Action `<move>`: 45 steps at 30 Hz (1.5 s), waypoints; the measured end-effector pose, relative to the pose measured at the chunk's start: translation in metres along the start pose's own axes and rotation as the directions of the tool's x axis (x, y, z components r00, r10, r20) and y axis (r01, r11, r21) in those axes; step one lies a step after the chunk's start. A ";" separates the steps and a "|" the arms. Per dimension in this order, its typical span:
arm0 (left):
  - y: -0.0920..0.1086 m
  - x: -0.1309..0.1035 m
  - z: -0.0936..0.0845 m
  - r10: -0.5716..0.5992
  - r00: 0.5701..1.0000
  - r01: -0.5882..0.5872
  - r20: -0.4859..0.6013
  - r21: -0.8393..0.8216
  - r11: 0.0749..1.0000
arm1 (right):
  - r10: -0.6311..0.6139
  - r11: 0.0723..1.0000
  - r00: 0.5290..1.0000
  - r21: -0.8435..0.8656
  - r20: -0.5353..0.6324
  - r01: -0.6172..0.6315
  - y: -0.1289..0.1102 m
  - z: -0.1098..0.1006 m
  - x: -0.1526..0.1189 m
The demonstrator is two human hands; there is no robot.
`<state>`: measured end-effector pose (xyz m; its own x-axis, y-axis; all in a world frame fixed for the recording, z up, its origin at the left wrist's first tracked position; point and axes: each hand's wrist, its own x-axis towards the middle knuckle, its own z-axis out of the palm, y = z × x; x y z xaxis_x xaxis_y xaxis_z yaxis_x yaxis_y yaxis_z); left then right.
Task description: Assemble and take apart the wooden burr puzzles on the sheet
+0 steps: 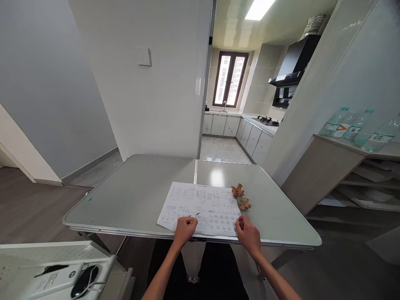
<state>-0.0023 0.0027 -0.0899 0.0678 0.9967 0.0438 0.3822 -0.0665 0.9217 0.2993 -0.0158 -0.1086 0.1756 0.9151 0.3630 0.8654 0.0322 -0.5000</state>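
A white sheet of paper (203,204) printed with rows of small line drawings lies on the table near its front edge. My left hand (186,228) rests as a closed fist on the sheet's lower part, with nothing showing in it. At the lower right corner of the paper, my right hand (248,234) lies with its fingers curled in, and I see nothing held there. One wooden interlocking puzzle (237,190) sits by the sheet's upper right corner. A second, smaller wooden puzzle (245,203) is just in front of it, beyond my right hand.
The pale folding table (131,200) has a metal rim and a centre seam. At lower left stands a white cart (53,250) holding a white box (56,280) and a black, corded object (85,281). Plastic bottles (379,137) stand on a shelf unit (340,143) at right.
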 end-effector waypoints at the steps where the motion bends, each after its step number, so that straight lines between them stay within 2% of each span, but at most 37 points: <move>1: 0.001 0.000 0.000 0.002 1.000 -0.002 -0.001 0.000 1.000 | 0.000 1.000 1.000 -0.003 0.006 0.000 0.000 0.000 0.000; 6: 0.003 -0.002 0.000 0.016 1.000 -0.016 -0.006 0.002 1.000 | -0.018 1.000 0.998 -0.019 0.058 0.019 0.001 -0.004 0.001; 11: 0.004 -0.004 0.002 0.040 0.999 -0.040 -0.021 0.007 0.999 | -0.075 0.996 0.989 -0.031 0.125 0.080 0.001 -0.018 0.011; 15: 0.009 -0.007 0.002 0.075 0.996 -0.076 -0.039 -0.007 0.997 | -0.126 0.984 0.982 -0.110 0.143 0.142 0.001 -0.034 0.037; 19: 0.019 -0.010 0.000 0.101 0.994 -0.103 -0.048 -0.030 0.994 | -0.154 0.958 0.980 -0.224 0.126 0.179 0.004 -0.046 0.081; 24: 0.030 -0.012 -0.002 0.094 0.994 -0.096 -0.055 -0.041 0.995 | -0.068 0.928 0.992 -0.358 0.110 0.103 0.017 -0.046 0.126; 32: 0.032 -0.012 -0.002 0.077 0.995 -0.079 -0.064 -0.028 0.996 | 0.101 0.904 0.977 -0.427 0.190 -0.010 0.028 -0.025 0.153; 36: 0.033 -0.013 -0.001 0.057 0.996 -0.059 -0.069 -0.017 0.998 | 0.144 0.924 0.965 -0.380 0.219 -0.052 0.023 -0.019 0.162; 39: 0.034 -0.015 0.000 0.044 0.997 -0.045 -0.059 -0.011 0.999 | 0.125 0.958 0.968 -0.281 0.215 -0.061 0.013 -0.020 0.168; 42: 0.036 -0.017 0.001 0.036 0.999 -0.036 -0.033 -0.005 0.999 | 0.095 0.990 0.975 -0.119 0.201 -0.072 -0.004 -0.022 0.168; 45: 0.038 -0.017 0.000 0.025 1.000 -0.025 -0.005 -0.006 1.000 | 0.067 0.988 0.972 0.120 0.226 -0.096 -0.029 -0.023 0.156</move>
<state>0.0107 -0.0169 -0.0554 0.0727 0.9950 0.0690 0.3750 -0.0914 0.9225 0.3126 0.1172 -0.0196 0.1225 0.9823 0.1414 0.7818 -0.0078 -0.6234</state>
